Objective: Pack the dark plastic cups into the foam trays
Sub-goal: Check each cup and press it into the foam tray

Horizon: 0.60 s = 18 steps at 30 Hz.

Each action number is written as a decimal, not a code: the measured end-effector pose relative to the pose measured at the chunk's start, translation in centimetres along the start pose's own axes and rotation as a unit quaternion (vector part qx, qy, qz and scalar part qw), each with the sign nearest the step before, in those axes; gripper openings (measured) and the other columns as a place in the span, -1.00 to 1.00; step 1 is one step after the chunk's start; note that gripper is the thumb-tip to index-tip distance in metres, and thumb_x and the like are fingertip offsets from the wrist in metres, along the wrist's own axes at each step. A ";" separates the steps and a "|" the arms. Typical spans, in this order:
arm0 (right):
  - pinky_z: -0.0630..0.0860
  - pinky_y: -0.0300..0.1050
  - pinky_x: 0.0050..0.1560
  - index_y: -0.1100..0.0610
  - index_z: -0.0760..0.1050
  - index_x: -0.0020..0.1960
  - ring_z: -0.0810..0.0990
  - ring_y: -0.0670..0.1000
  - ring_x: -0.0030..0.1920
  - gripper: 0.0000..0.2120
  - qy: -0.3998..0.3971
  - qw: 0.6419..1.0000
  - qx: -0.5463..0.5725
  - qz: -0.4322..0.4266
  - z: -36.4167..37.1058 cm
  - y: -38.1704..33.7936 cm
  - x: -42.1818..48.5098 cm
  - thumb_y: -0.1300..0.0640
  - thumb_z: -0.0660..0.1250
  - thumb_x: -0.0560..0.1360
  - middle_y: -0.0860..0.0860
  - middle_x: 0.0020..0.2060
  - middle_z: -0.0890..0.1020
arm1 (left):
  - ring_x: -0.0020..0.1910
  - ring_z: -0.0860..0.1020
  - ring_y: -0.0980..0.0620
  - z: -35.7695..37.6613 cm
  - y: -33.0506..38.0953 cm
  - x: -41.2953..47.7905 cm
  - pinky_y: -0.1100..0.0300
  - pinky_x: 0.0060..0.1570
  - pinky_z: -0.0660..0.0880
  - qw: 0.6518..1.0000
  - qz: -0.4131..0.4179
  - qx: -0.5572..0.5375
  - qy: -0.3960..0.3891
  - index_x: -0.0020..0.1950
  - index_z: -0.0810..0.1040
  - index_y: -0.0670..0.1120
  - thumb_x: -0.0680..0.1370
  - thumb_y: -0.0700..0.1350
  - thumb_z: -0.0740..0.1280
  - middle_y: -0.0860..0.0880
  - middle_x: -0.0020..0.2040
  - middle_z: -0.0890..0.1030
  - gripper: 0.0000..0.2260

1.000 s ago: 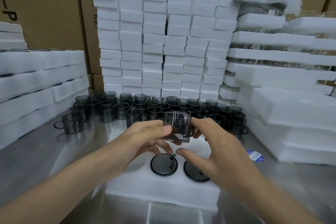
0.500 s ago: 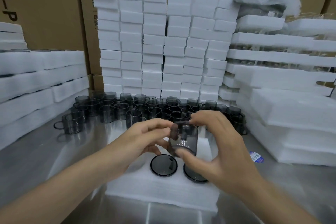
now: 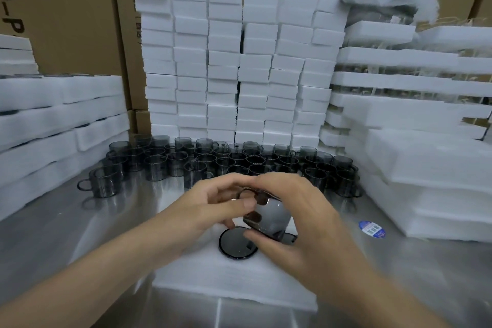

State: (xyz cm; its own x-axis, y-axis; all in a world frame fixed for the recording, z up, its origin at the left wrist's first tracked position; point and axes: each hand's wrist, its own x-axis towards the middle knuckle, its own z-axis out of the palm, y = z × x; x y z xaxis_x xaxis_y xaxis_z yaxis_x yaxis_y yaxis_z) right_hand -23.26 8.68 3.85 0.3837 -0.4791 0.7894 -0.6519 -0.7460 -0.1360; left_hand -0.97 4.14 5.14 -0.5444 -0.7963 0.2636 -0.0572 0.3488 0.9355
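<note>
Dark plastic cup (image 3: 270, 217) hangs tilted just above the middle of the foam tray (image 3: 234, 282), gripped by both hands. Right hand (image 3: 306, 224) reaches in from 3 o'clock, its fingers (image 3: 277, 185) curled over the top and its thumb under the body. Left hand (image 3: 205, 210), at 9 o'clock, pinches the handle side. A seated cup (image 3: 235, 245) shows its round end in the tray at 7 o'clock of the held one. Loose cups (image 3: 239, 161) crowd the steel surface (image 3: 80, 234) at 12 o'clock, before stacked foam blocks (image 3: 239, 61).
</note>
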 end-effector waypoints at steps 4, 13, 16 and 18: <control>0.38 -0.24 0.33 -0.26 0.24 0.58 0.44 -0.27 0.36 -0.22 -0.015 0.997 -0.042 0.064 -0.2 1.0 -0.2 -0.20 0.51 0.46 -0.40 0.33 0.45 | 0.13 0.69 0.00 -0.5 -0.2 0.2 0.17 0.03 0.59 0.997 -0.020 -0.070 0.025 0.35 0.68 0.11 0.58 0.06 0.44 -0.06 0.27 0.72 -0.66; 0.45 -0.17 0.24 -0.19 0.45 0.35 0.47 -0.21 0.26 -0.51 0.028 0.996 -0.049 0.070 -0.3 1.3 0.0 -0.19 0.47 0.47 -0.35 0.20 0.49 | 0.09 0.71 0.02 -0.3 0.2 0.3 0.22 -0.09 0.63 0.987 -0.039 -0.154 0.030 0.33 0.70 0.05 0.66 0.00 0.42 -0.09 0.28 0.72 -0.74; 0.42 -0.19 0.31 -0.15 0.46 0.40 0.47 -0.18 0.33 -0.47 0.072 0.995 -0.036 0.061 -0.4 1.1 0.0 -0.13 0.49 0.47 -0.34 0.26 0.49 | 0.17 0.73 -0.06 0.1 0.1 0.4 0.22 -0.11 0.63 0.988 -0.054 -0.113 0.085 0.31 0.70 0.02 0.64 -0.03 0.45 -0.08 0.25 0.74 -0.75; 0.39 -0.20 0.35 -0.10 0.50 0.41 0.46 -0.15 0.35 -0.46 0.094 0.993 -0.039 0.057 -0.5 0.9 0.1 -0.11 0.50 0.47 -0.28 0.28 0.49 | 0.19 0.73 -0.08 0.1 0.0 0.4 0.21 -0.11 0.63 0.986 -0.062 -0.109 0.109 0.32 0.69 0.00 0.59 0.00 0.51 -0.07 0.25 0.73 -0.69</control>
State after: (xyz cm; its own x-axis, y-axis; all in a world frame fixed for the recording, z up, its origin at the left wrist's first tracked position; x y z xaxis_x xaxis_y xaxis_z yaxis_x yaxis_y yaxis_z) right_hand -24.09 8.18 4.09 0.1793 -0.4580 0.8707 -0.7360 -0.6498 -0.1902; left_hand -1.25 3.87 5.21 -0.3505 -0.9216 0.1665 0.0829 0.1466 0.9857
